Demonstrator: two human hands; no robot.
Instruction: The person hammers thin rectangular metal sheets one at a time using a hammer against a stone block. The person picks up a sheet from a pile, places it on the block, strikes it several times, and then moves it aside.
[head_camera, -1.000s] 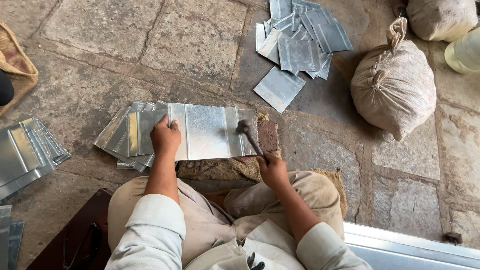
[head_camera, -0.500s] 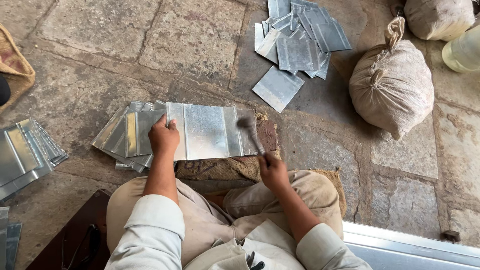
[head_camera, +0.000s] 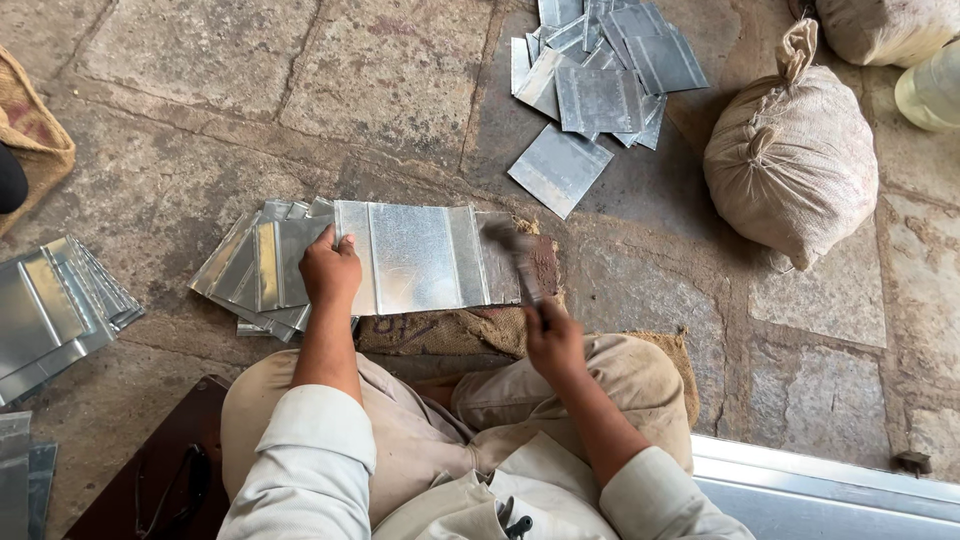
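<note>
Galvanised sheet metal (head_camera: 415, 258), a silvery rectangular panel with two raised fold lines running across it, is lying flat on the stone floor (head_camera: 200, 60) directly ahead of the seated person's knees, its near edge resting over a piece of brown burlap (head_camera: 440, 332). The left hand (head_camera: 330, 270) is pressing down on the panel's left end, fingers curled over its edge. The right hand (head_camera: 553, 340) is gripping the handle of a hammer (head_camera: 520, 262), whose head is hovering blurred over the panel's right end.

One panel is being worked and one hammer is in use. Under the left end, a fanned stack of similar sheets (head_camera: 255, 265) is lying; the exact number cannot be told. A second loose pile of cut sheets (head_camera: 600, 80) is lying farther out on the floor, and a third stack (head_camera: 55, 310) is sitting at the left edge. Two tied cloth sacks (head_camera: 790, 150) are standing at upper right, with a pale plastic bottle (head_camera: 930, 90) just beside them.

Compared with half a second earlier, the hammer head is sitting slightly farther left over the panel, and motion blur is now smearing it. The left hand and the panel are remaining in the same position.
</note>
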